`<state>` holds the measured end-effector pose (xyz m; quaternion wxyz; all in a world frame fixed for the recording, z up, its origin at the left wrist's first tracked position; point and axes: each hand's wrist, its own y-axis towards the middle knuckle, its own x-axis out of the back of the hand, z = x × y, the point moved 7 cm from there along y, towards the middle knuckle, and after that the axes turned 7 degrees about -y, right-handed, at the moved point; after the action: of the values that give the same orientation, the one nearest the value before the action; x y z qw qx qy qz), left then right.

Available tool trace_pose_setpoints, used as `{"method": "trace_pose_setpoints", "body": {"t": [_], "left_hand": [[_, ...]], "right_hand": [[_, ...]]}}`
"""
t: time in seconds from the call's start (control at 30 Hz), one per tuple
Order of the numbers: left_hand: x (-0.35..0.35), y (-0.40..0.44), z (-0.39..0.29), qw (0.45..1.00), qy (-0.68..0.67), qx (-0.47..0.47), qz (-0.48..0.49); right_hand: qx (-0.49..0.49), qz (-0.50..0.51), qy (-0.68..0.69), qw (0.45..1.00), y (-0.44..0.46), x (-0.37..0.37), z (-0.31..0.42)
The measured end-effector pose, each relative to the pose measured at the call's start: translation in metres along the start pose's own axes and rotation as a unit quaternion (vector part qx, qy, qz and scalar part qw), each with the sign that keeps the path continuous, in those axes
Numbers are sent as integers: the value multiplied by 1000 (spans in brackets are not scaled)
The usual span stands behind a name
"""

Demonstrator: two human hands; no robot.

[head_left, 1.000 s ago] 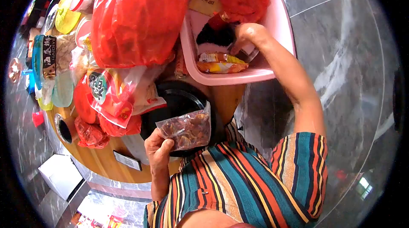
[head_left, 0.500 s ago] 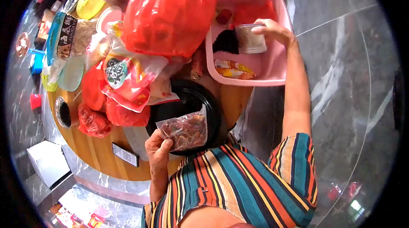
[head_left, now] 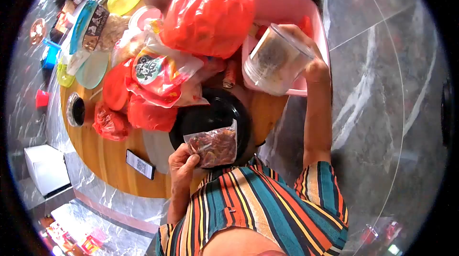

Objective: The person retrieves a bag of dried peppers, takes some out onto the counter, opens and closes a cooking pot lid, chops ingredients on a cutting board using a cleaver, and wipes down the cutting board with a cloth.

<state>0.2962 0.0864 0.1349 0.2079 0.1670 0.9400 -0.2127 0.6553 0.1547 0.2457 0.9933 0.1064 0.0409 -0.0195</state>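
Observation:
My left hand (head_left: 184, 161) pinches the lower left corner of a clear bag of dried red chillies (head_left: 213, 148), held over a round black basin (head_left: 205, 112). Above the near rim of the pink tub (head_left: 327, 40), my right hand (head_left: 306, 55) is closed around a clear plastic jar (head_left: 277, 60). The jar is tilted, and a label or some contents show dimly through its wall. Part of the tub's inside is hidden behind the jar and hand. Red plastic lies inside the tub.
A big red plastic bag (head_left: 208, 19) stands left of the tub. Nearer lie a printed food bag (head_left: 153, 72), small red bags (head_left: 152, 112) and a phone (head_left: 139, 164) on the round wooden table (head_left: 114, 174). A dark-topped jar (head_left: 75, 109) sits at the left edge.
My right hand has lifted the clear jar out of the pink tub and brought it nearer, tilting it. My left hand still holds the chilli bag, almost unmoved. The view has shifted slightly.

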Motion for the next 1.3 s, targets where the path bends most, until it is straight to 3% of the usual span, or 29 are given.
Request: {"method": "trace_pose_setpoints", "body": {"t": [0.1, 0.2, 0.3, 0.43, 0.6, 0.77, 0.8, 0.9, 0.93, 0.97, 1.03, 1.1, 1.17, 1.27, 1.3], "left_hand": [[5, -10, 8, 1000, -9, 17, 0], [23, -18, 16, 999, -15, 33, -26], [33, -29, 21, 996, -31, 49, -75], [41, -38, 25, 998, -14, 18, -64], [42, -41, 21, 998, -2, 2, -65], [29, -30, 21, 998, -9, 30, -45], [24, -27, 22, 998, -8, 40, -39], [13, -16, 21, 999, 11, 43, -30], [13, -13, 21, 998, 25, 46, -27], [8, -8, 21, 997, 44, 56, -24], [-7, -3, 11, 996, 81, 44, -24], [-21, 4, 5, 992, 120, 37, -23], [-26, 13, 6, 992, 106, 56, -29], [-22, 19, 10, 991, 112, 69, -22], [-24, 19, 12, 990, 117, 72, -15]], "right_hand": [[5, 38, -1, 999, -2, -34, 7], [-5, 47, 124, 991, -13, -68, -7], [-52, 67, 85, 993, -24, -93, -13], [-52, 102, 51, 992, -31, -106, -16], [-58, -39, -40, 997, -39, -79, 5], [-24, -85, -129, 988, -45, -18, 13], [22, -88, -158, 983, -42, -7, 5], [-50, -193, -112, 973, -38, 33, 0], [-67, -201, -173, 962, -35, 43, 9], [-119, -200, -317, 919, -26, 75, 3], [-120, -176, -398, 893, -16, 90, -6], [-170, -95, -590, 784, 4, 112, -37], [-260, 21, -643, 720, 16, 124, -102], [-264, 48, -654, 707, 22, 129, -134], [-289, 88, -690, 658, 22, 128, -142]]}}
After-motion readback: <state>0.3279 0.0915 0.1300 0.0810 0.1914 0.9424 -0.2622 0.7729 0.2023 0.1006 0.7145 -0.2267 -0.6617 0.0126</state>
